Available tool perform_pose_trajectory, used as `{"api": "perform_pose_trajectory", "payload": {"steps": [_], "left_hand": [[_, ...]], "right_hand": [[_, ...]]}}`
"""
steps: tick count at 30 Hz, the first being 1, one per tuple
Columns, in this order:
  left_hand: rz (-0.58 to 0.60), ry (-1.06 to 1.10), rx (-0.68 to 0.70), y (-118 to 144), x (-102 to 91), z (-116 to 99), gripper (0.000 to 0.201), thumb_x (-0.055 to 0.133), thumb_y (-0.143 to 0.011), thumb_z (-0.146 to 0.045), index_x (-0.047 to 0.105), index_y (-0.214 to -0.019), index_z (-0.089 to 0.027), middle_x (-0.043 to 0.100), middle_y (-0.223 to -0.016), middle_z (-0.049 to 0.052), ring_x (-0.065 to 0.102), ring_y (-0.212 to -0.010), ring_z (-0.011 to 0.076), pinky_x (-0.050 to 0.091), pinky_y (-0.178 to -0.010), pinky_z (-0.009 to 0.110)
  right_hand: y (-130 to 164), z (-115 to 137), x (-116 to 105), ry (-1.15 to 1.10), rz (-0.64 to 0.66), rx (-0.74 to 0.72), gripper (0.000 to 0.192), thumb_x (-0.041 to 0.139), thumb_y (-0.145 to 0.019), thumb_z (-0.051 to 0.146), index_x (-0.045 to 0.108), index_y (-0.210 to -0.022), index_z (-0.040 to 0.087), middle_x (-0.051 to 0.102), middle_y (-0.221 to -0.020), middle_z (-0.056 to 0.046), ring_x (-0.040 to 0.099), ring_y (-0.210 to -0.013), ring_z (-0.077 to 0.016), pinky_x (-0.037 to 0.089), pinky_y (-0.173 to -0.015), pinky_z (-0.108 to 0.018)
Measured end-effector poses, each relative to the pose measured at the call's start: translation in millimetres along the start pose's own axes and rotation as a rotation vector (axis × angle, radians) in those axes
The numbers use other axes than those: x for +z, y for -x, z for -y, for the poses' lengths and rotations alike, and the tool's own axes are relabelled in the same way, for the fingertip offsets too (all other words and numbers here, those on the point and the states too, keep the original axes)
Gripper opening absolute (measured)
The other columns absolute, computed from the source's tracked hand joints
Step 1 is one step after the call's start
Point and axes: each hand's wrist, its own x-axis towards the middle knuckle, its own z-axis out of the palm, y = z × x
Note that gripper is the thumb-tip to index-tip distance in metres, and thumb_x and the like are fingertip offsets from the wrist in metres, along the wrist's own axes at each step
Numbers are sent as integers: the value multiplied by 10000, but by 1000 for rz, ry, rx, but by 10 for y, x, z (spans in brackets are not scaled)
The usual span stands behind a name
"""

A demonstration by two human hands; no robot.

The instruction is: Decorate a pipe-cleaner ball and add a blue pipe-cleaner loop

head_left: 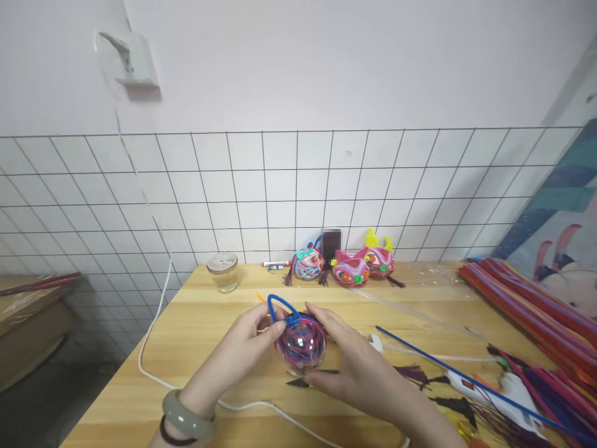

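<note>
In front of me is a clear ball (301,345) partly wrapped in pink and dark purple fuzzy strips. A bent blue pipe cleaner (275,305) makes a loop at its upper left. My left hand (252,339) pinches the base of that loop against the ball, thumb on top. My right hand (347,361) curves round the ball's right side, its thumb near the lower edge. A pair of scissors (298,381), mostly hidden, lies under the ball and right hand. Part of an orange piece (261,297) shows behind my left fingers.
Several decorated fish-like balls (351,270), a marker (276,265) and a glass jar (222,274) stand by the tiled wall. To the right lie a white glue gun (504,398), a straight blue pipe cleaner (443,361) and bundled pipe cleaners (536,311). A white cord (161,305) crosses the table.
</note>
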Motion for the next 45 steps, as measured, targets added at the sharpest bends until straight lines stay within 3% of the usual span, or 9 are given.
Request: {"api": "perform_pose_trajectory", "payload": {"steps": [12, 28, 39, 45], "left_hand": [[2, 13, -32, -1, -1, 13, 170, 534, -799, -333, 577, -856, -178, 603, -883, 45, 540, -826, 183, 432, -760, 318], [-11, 23, -69, 14, -41, 67, 178, 551, -780, -340, 540, -783, -162, 563, -799, 20, 522, -735, 150, 422, -702, 296], [-64, -23, -27, 14, -34, 86, 184, 567, -759, -336, 595, -809, -161, 619, -809, 44, 546, -743, 174, 423, -682, 289], [-50, -60, -8, 17, -18, 67, 139, 551, -768, -293, 585, -779, -158, 606, -762, 31, 539, -731, 167, 416, -678, 279]], "right_hand": [[10, -51, 9, -146, -30, 40, 796, 695, -656, 252, 292, -1343, 245, 429, -1333, -88, 422, -1197, -247, 375, -983, -412], [-13, -153, 90, -295, -24, 76, 792, 695, -666, 221, 289, -1346, 248, 413, -1350, -97, 433, -1198, -247, 388, -982, -419], [-29, -56, 46, -195, 18, -22, 700, 639, -721, 178, 307, -1327, 293, 418, -1324, -60, 404, -1209, -225, 379, -987, -390], [-45, 39, 24, -97, 113, -30, 693, 613, -724, 135, 313, -1314, 338, 425, -1246, -49, 432, -1153, -212, 371, -978, -367]]}}
